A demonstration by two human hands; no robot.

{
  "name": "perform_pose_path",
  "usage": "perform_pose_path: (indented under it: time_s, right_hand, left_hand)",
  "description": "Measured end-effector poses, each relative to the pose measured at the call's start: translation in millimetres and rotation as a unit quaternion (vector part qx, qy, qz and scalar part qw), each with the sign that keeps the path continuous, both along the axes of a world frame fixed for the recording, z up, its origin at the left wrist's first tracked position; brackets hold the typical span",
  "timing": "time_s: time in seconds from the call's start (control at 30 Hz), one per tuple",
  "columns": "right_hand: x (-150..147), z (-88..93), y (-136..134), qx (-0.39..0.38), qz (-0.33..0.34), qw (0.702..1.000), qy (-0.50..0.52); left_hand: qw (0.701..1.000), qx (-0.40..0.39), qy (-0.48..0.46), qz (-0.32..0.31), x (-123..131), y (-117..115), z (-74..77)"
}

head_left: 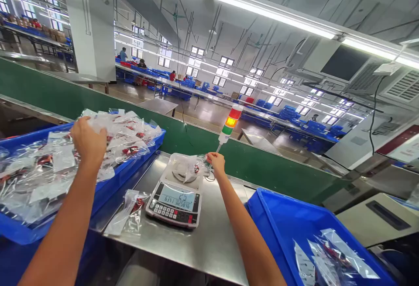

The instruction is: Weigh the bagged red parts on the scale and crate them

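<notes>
My left hand (87,141) reaches into a blue bin (129,166) heaped with clear plastic bags holding red parts, its fingers curled down on the bags (124,139). My right hand (216,163) pinches the edge of a clear bag (188,167) that lies on the pan of a digital scale (175,198). The scale's display is lit and shows numbers. Another clear bag with a red part (131,211) lies on the steel table (209,242) left of the scale.
A second blue bin (278,220) at the lower right holds a few bags. A green conveyor belt (255,163) runs behind the table, with a red-amber-green signal lamp (230,124) beside it. A beige machine (376,220) stands at right. Other people work at far tables.
</notes>
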State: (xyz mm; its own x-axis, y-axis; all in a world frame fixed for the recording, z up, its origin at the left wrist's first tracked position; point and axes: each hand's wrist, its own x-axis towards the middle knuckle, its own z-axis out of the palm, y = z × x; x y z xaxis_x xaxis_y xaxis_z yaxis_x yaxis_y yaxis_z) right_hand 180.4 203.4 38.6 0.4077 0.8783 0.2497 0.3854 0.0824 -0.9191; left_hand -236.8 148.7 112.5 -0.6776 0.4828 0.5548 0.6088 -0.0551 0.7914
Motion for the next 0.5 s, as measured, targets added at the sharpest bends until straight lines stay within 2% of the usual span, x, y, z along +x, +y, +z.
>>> perform_pose_path:
  time_s: [0.1,0.17,0.23,0.3,0.4,0.5]
  right_hand:
    - [23.1,1.0,-0.5,-0.031,-0.032,0.996,-0.076]
    - [46.2,2.2,-11.1,-0.047,-0.053,0.99,-0.126]
    - [77.9,2.7,-33.0,-0.068,-0.081,0.979,-0.173]
    - [117.6,1.7,-66.8,-0.099,-0.123,0.964,-0.215]
    - [183.8,-9.6,-135.1,-0.163,-0.206,0.93,-0.257]
    - [246.4,-43.7,-210.1,-0.247,-0.309,0.873,-0.284]
  left_hand:
    - [0.994,0.031,0.105,-0.009,10.4,-25.9,0.6]
    - [0.983,0.053,0.159,-0.07,34.0,-43.2,-3.5]
    - [0.967,0.069,0.191,-0.154,64.6,-59.4,-12.1]
    - [0.947,0.062,0.2,-0.242,94.5,-73.7,-25.9]
    - [0.923,0.029,0.174,-0.343,125.7,-89.2,-54.2]
    - [0.915,0.001,0.129,-0.383,139.0,-96.0,-84.1]
